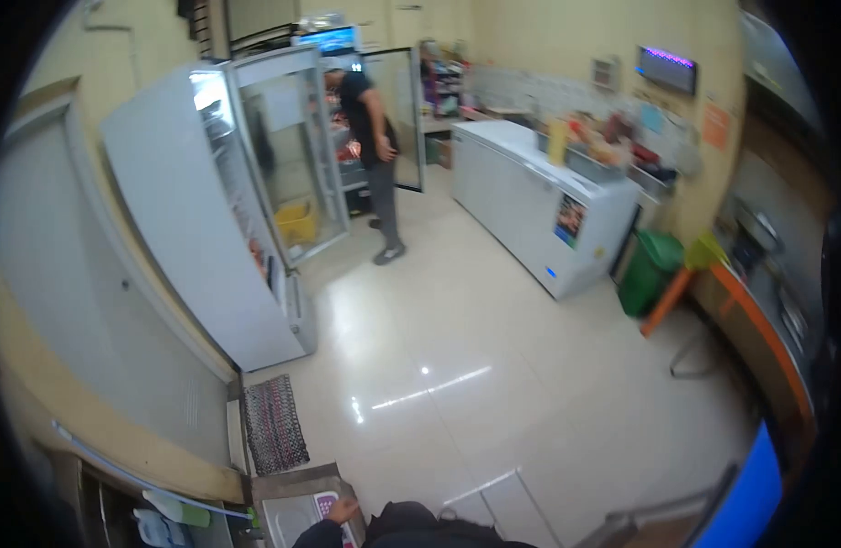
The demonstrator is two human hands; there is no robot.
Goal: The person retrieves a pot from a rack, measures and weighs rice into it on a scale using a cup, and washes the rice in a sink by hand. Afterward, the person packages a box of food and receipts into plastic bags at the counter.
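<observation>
My left hand (343, 510) shows at the bottom of the head view, below a dark sleeve. It is small and blurred, so I cannot make out how its fingers lie or whether they hold anything. Right beside it is a white boxy object with a purple panel (326, 502); whether the hand touches it, I cannot tell. My right hand is out of view. Dark clothing on my own body fills the bottom centre.
A person in a dark shirt (365, 114) stands at an open glass-door fridge (288, 119). On the right are a white chest freezer (521, 201), a green bin (651, 272) and an orange-edged counter (758, 320). A patterned mat (276, 425) lies on the tiled floor (457, 320).
</observation>
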